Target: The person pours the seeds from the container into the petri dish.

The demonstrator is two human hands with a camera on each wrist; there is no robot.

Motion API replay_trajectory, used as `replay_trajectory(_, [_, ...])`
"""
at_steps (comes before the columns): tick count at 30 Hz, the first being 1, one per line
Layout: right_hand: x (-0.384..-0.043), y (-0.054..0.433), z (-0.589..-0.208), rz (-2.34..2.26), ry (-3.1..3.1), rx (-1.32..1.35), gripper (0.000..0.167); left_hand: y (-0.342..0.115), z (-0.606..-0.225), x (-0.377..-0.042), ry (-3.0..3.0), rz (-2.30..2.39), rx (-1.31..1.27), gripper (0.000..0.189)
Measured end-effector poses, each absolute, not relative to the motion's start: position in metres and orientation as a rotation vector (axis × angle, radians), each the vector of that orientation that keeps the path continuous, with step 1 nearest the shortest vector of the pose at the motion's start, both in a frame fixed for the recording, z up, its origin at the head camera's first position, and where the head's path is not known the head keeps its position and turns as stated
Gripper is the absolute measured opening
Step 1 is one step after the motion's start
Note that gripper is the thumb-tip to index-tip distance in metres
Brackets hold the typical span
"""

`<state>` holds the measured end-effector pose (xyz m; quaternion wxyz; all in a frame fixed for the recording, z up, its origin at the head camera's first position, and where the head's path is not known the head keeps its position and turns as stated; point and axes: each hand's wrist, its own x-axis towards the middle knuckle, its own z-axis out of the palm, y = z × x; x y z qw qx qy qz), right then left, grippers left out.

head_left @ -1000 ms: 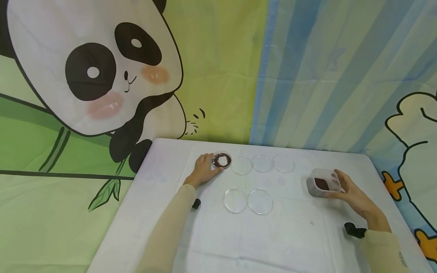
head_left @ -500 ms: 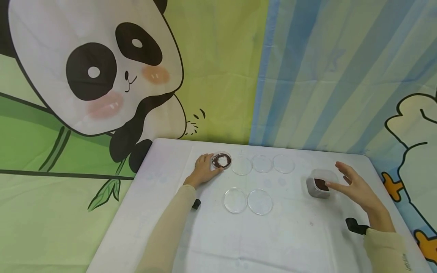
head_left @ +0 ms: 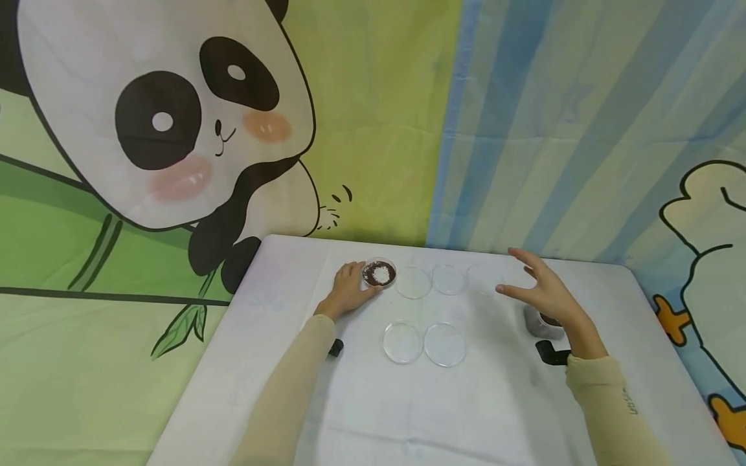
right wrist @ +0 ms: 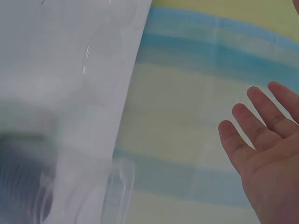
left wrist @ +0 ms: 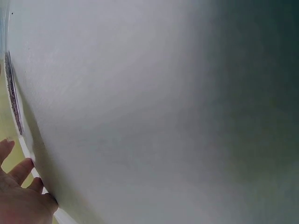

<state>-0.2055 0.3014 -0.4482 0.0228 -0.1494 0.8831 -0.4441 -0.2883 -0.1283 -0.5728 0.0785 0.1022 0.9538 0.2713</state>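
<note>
My left hand [head_left: 348, 289] has its thumb and forefinger at the left side of a clear round petri dish [head_left: 395, 274], holding it between them. Dark brown crumbly material with a white heap in the middle fills the dish. In the left wrist view, spread fingers [left wrist: 22, 170] rest by the dish, whose edge shows as a thin dark strip. My right hand [head_left: 544, 294] hovers with fingers apart and nothing in it, near the rightmost clear dish of the back row. Partly hidden behind its wrist stands a translucent tub [head_left: 535, 325] of brown material.
Clear round dishes line up right of the filled one: a near dish [head_left: 414, 298], a middle dish [head_left: 449, 294] and a faint far dish. Two more lie in front, a left dish [head_left: 402, 362] and a right dish [head_left: 445, 366]. A printed cloth [head_left: 384, 129] hangs behind the white table [head_left: 361, 414].
My right hand has let go of the tub, lifted off it and moved left toward the back row of dishes. The left hand and its dish have stayed in place.
</note>
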Motion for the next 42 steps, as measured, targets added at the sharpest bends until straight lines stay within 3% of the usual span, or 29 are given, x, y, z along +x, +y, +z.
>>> replay_trajectory(15, [-0.250,0.222,-0.476,-1.333,2.648,-0.527,0.090,-0.130,-0.570,-0.287,2.865,0.788,0.292,0.092])
replay_trajectory(25, [-0.272,0.181,-0.508,-0.975,2.816,-0.688,0.093,-0.134,-0.573,-0.287,2.870,0.797,0.286,0.092])
replay_trajectory(34, [-0.286,0.163,-0.534,-0.600,2.925,-0.774,0.099,-0.132,-0.569,-0.286,2.831,0.852,0.302,0.091])
replay_trajectory(42, [-0.287,0.157,-0.535,-0.495,2.909,-0.684,0.100,-0.133,-0.566,-0.285,2.815,0.869,0.327,0.091])
